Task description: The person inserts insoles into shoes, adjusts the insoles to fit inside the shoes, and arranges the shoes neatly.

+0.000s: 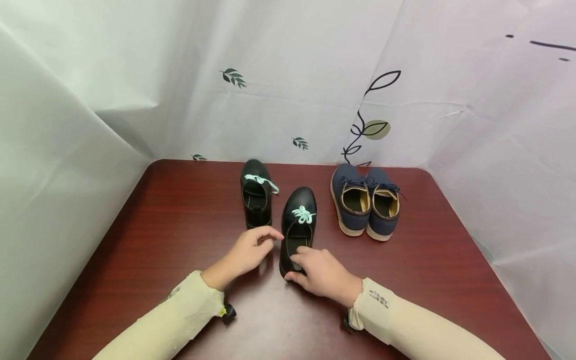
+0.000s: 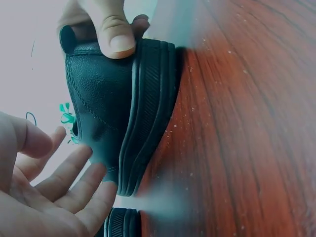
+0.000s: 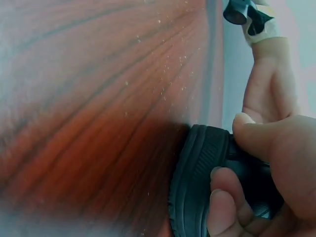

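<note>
A black leather shoe (image 1: 302, 198) with a mint-green lace tied in a bow stands upright mid-table, toe pointing away. My right hand (image 1: 323, 272) grips its heel, the thumb at the back; in the right wrist view, two fingertips (image 3: 222, 212) lie along its side. Close to the shoe's left side is my left hand (image 1: 246, 252), its fingers loosely extended and holding nothing. In the left wrist view those fingers are beside the black upper (image 2: 98, 84); whether they touch it I cannot tell. The other black shoe (image 1: 258, 217), behind my left hand, has a mint-green lace trailing right.
Two navy shoes (image 1: 353, 221) with tan-lined openings and pale soles stand side by side at the back right of the reddish-brown table (image 1: 180, 215). White cloth (image 1: 279, 110) with leaf prints hangs behind the table and along both sides.
</note>
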`<state>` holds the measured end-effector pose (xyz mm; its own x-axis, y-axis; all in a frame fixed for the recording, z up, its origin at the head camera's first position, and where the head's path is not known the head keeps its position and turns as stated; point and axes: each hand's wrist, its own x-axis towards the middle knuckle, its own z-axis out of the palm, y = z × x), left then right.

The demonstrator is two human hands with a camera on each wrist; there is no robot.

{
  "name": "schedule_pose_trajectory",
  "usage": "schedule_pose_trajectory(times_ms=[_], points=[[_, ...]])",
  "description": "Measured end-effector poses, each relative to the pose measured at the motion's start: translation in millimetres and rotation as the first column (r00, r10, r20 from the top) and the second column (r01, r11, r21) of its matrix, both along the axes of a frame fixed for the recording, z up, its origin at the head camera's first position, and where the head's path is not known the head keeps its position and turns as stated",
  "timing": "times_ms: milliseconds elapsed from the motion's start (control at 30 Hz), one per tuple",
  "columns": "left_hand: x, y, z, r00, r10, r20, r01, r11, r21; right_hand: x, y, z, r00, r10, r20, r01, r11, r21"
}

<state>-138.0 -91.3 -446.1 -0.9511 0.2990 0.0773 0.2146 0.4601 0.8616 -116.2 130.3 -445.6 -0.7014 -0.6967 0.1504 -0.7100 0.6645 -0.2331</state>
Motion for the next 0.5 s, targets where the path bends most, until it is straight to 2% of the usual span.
schedule_pose_trajectory(times_ms=[100,333,400,500], points=[[-0.9,0.1,-2.6,0.999,0.018,0.030,-0.019,1.000,0.019,1.9,-0.1,-1.2,1.000,0.016,-0.005,-0.016,1.000,-0.014],[-3.1,1.7,-5.1,0.992,0.049,0.115,-0.056,0.997,0.053,8.2,0.7,-6.3,0.997,0.022,-0.078,-0.024,0.999,-0.026],[-4.2,2.7,-6.4,0.985,0.053,0.166,-0.063,0.996,0.057,10.5,0.6,-7.3,0.995,0.015,-0.095,-0.018,0.999,-0.031],[-5.8,5.8,-7.8,0.962,0.047,0.271,-0.067,0.996,0.066,14.1,0.2,-8.0,0.994,0.004,-0.112,-0.008,0.999,-0.036]])
